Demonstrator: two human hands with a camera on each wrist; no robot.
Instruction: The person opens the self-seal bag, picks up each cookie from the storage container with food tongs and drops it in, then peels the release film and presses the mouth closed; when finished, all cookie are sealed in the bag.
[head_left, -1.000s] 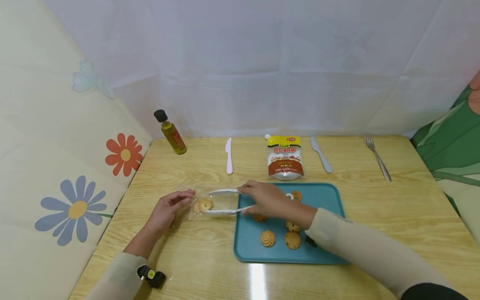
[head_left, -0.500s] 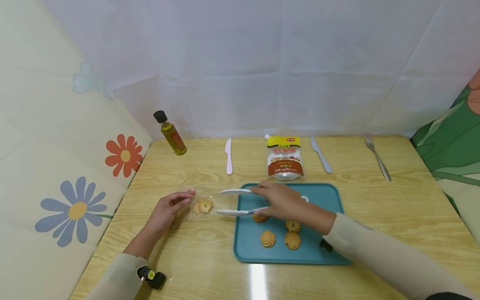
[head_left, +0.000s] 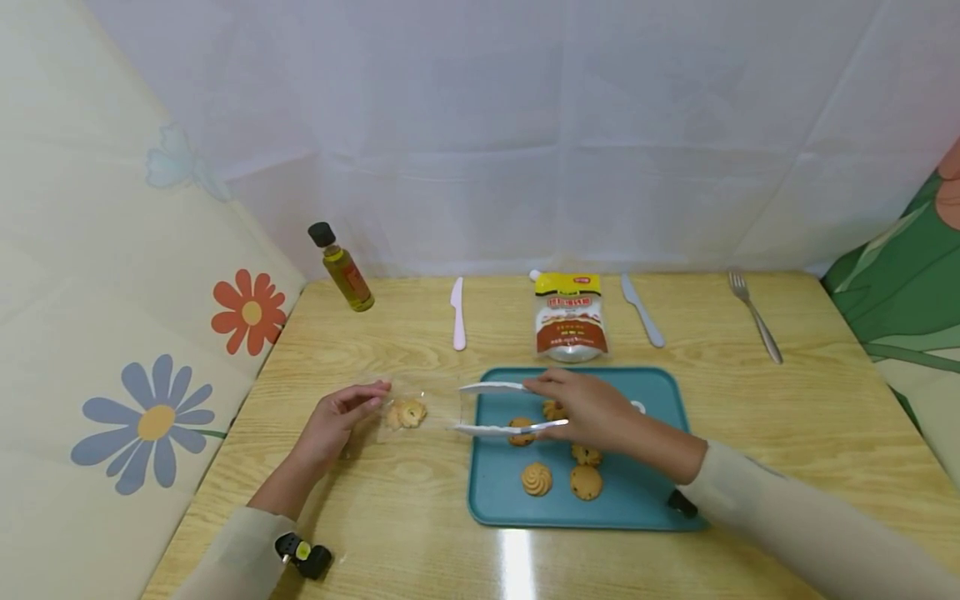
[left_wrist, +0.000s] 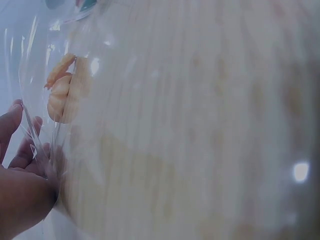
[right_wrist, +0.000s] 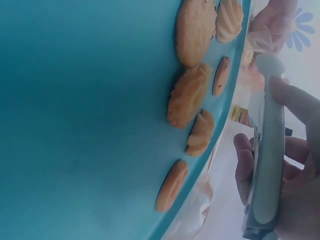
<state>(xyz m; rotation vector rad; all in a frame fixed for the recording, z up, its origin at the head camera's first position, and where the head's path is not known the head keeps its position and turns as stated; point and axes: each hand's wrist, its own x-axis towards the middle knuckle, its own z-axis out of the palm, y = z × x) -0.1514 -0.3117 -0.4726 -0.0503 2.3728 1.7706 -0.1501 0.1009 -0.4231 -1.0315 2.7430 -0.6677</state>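
While my right hand (head_left: 592, 408) grips splayed tongs (head_left: 501, 431) — left hand (head_left: 335, 423) pinching the clear bag (head_left: 442, 408) — oversqueezing might crumble cookies (head_left: 587, 457) beside my right hand.

White tongs (head_left: 491, 430) in right hand (head_left: 592, 408), clear bag (head_left: 440, 410) in left hand (head_left: 337, 423).
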